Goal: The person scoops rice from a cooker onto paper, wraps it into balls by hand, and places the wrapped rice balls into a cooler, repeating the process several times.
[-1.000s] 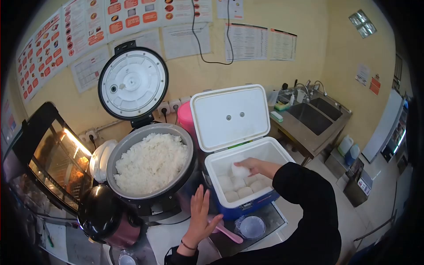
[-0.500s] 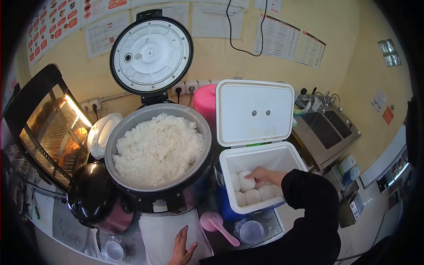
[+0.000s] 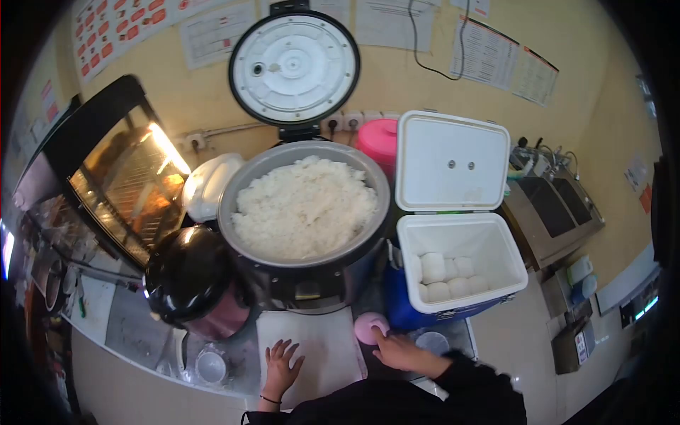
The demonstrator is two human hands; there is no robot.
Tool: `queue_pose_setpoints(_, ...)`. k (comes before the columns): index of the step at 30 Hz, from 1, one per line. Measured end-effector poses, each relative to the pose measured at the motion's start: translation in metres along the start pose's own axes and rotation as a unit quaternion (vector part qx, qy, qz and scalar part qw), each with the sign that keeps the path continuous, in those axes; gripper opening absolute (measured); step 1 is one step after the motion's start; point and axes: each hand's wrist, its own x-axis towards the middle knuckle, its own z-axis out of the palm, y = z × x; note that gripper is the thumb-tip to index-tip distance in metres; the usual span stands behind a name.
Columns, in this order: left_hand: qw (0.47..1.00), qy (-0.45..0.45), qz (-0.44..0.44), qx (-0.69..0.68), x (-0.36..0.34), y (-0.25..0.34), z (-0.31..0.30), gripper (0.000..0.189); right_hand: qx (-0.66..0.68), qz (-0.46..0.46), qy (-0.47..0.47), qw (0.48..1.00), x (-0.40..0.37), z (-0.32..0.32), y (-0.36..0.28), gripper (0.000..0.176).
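My left hand (image 3: 281,368) lies with fingers spread on a stack of white paper sheets (image 3: 312,333). My right hand (image 3: 402,353) is closed over the handle of a pink rice scoop (image 3: 370,328), whose round bowl shows past the fingers. A clear plastic cup (image 3: 432,343) stands just beyond that hand. Behind the paper, a big open rice cooker (image 3: 312,273) is heaped with cooked white rice (image 3: 304,205). To its right, an open blue and white cooler box (image 3: 460,306) holds several round white bundles (image 3: 433,268), probably wrapped rice.
A lit glass food warmer (image 3: 127,184) and a smaller black-lidded pot (image 3: 190,276) stand on the left. A small bowl (image 3: 211,367) and a white-handled utensil (image 3: 181,350) lie front left. Behind are a pink container (image 3: 377,144) and, far right, a sink (image 3: 545,205).
My right hand has left the white bundles in the cooler and moved down and left onto the rice scoop. The left hand stays spread on the paper. The view has shifted.
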Motion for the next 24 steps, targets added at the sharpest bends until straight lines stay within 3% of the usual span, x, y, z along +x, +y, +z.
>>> queue_pose_setpoints(3,0.993,0.033,-0.045,0.108,-0.017,-0.027,-0.003,0.045,-0.044,0.105,0.127,0.985,0.029,0.091,0.026,0.058)
queue_pose_setpoints(6,0.993,0.038,-0.042,0.105,-0.034,-0.061,0.019,0.047,0.138,0.115,0.168,0.969,0.016,0.076,0.026,0.067)
queue_pose_setpoints(7,0.993,0.036,-0.038,0.104,-0.037,-0.067,0.022,0.047,0.191,-0.022,0.236,0.952,0.009,0.055,0.026,0.069)
queue_pose_setpoints(8,0.995,0.033,-0.039,0.085,-0.039,-0.061,0.018,0.049,0.261,-0.021,0.169,0.95,-0.014,-0.001,-0.001,0.066)
queue_pose_setpoints(9,0.995,0.056,-0.05,0.061,-0.038,-0.058,0.016,0.051,0.221,-0.08,0.196,0.952,-0.027,-0.037,-0.008,0.064)
queue_pose_setpoints(10,0.995,0.078,-0.058,0.036,-0.034,-0.056,0.012,0.052,0.307,-0.102,0.151,0.934,-0.04,-0.091,-0.027,0.06)
queue_pose_setpoints(11,0.993,0.1,-0.066,0.009,-0.029,-0.054,0.007,0.053,0.203,-0.156,0.246,0.935,-0.043,-0.123,-0.038,0.049)
queue_pose_setpoints(12,0.994,0.102,-0.039,-0.017,-0.02,-0.046,-0.009,0.058,0.131,-0.146,0.289,0.937,-0.035,-0.15,-0.037,0.043)
queue_pose_setpoints(14,0.986,0.145,0.049,-0.072,0.004,-0.025,-0.041,0.061,0.038,-0.091,0.372,0.923,0.002,-0.202,-0.038,0.04)
queue_pose_setpoints(15,0.976,0.17,0.091,-0.1,0.018,-0.012,-0.057,0.062,-0.069,-0.003,0.375,0.925,0.021,-0.226,-0.046,0.038)
queue_pose_setpoints(18,0.956,0.228,0.164,-0.085,0.055,0.035,-0.096,0.078,-0.311,0.075,0.43,0.844,0.119,-0.251,-0.023,0.029)
queue_pose_setpoints(20,0.95,0.25,0.173,-0.069,0.076,0.06,-0.103,0.09,-0.379,0.076,0.42,0.821,0.156,-0.249,-0.017,0.029)
queue_pose_setpoints(24,0.938,0.281,0.178,-0.099,0.109,0.072,-0.082,0.105,-0.405,0.089,0.263,0.871,0.165,-0.252,-0.034,0.034)
